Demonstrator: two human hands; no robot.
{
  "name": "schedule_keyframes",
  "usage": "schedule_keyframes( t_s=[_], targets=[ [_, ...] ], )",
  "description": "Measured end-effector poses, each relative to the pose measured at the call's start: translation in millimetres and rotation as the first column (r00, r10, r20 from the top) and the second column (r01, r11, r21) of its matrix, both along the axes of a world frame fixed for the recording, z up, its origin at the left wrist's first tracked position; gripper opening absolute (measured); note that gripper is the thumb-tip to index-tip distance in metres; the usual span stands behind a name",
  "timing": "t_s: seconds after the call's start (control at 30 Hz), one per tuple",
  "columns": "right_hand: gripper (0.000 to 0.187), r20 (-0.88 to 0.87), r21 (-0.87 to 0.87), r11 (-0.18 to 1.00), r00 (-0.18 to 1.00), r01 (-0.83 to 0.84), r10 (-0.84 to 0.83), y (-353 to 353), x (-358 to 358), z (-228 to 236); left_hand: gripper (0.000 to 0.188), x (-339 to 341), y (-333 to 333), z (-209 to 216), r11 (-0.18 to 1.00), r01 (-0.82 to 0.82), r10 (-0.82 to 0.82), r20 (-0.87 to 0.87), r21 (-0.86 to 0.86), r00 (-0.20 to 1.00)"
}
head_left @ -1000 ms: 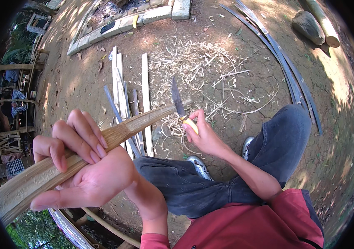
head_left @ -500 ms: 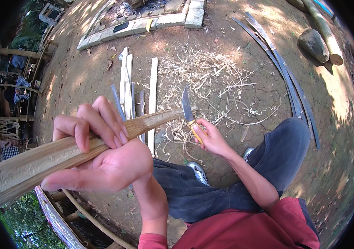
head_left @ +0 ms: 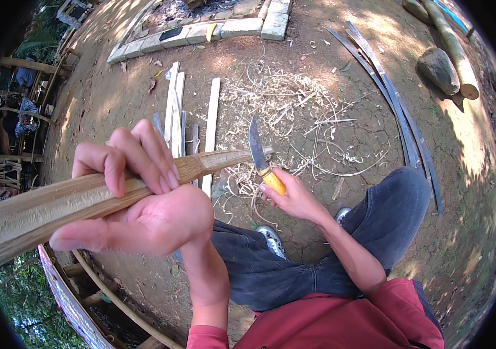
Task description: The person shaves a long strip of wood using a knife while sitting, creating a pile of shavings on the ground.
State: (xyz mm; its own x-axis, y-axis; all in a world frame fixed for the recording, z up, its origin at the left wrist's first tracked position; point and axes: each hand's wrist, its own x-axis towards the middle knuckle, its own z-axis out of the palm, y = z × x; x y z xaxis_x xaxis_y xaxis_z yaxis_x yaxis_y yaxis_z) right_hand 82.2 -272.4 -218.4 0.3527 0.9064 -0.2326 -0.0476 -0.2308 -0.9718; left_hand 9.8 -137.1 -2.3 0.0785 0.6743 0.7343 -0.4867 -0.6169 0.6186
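Note:
My left hand [head_left: 143, 198] is closed around a long split-bamboo piece [head_left: 56, 212], palm turned up and fingers curled over it. The thumb lies stretched along its lower edge. From the wide end at the left, the bamboo narrows past a node to a thin tip at the centre. In my right hand [head_left: 297, 198] is a knife [head_left: 258, 152] with a dark, slightly curved blade and a yellow handle. The blade points away from me and crosses in front of the bamboo near its thin tip; I cannot tell whether it touches.
Curly shavings [head_left: 283, 96] lie on the earth ahead. Pale slats [head_left: 211, 131] lie left of them, and long dark strips [head_left: 402, 107] curve along the right. A rock [head_left: 439, 67] and a log [head_left: 457, 58] lie far right. Stone blocks [head_left: 193, 35] edge a hearth, with a phone [head_left: 171, 33] on them.
The knife has turned in my right hand, and more of its yellow handle shows. The bamboo's wide end has come up slightly, with my left hand still around it.

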Motion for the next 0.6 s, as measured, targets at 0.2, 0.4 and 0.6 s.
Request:
schedule_keyframes(
  t_s=[0.2, 0.4, 0.6],
  targets=[
    [0.029, 0.27, -0.028, 0.995, 0.96, 0.092, -0.081, -1.9, 0.1, 7.4, 0.065, 3.1, -5.6, 3.6, 0.999, -0.008, 0.009, 0.008, -0.035, 1.0],
    [0.034, 0.378, -0.186, 0.98, 0.926, 0.067, 0.008, -1.8, -2.5, 14.2, 0.065, 1.5, -1.3, 2.2, 0.993, -0.11, 0.108, -0.048, -0.037, 0.993],
    [0.036, 0.305, -0.088, 0.992, 0.951, 0.086, -0.055, 4.6, -8.0, 5.9, 0.064, 1.5, 5.6, 3.7, 0.996, -0.091, 0.091, -0.033, -0.016, 0.995]
  ],
)
